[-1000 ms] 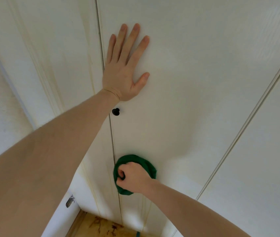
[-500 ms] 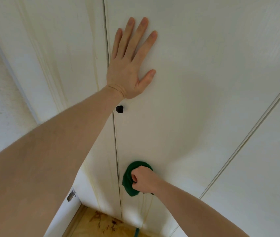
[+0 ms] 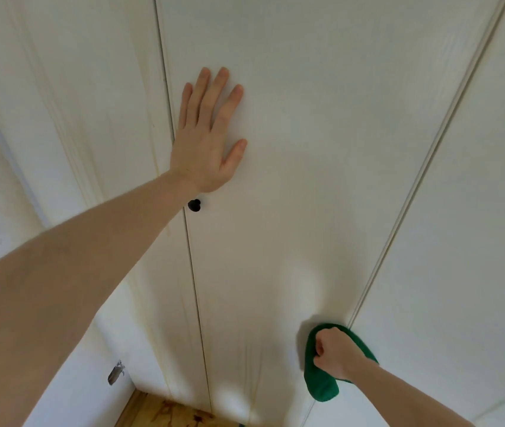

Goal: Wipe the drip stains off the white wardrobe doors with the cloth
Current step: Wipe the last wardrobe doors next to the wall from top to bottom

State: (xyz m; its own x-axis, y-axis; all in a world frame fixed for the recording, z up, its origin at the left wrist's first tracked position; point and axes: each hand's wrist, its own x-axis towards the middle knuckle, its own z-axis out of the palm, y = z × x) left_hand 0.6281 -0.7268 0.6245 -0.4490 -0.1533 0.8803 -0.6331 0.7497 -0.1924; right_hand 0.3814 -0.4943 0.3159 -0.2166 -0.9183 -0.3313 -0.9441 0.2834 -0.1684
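The white wardrobe doors fill the view. My left hand lies flat with straight fingers on the middle door, just above a small black knob. My right hand grips a bunched green cloth and presses it against the lower part of the same door, beside the seam to the right door. Faint yellowish drip streaks run down the middle door's lower part, and more show on the left door.
A metal hinge or latch sticks out of the white side panel at lower left. A strip of wooden floor shows below the doors.
My right hand has slid the green cloth rightward across the lower door, from near the left seam to the right seam. My left hand stays flat on the door.
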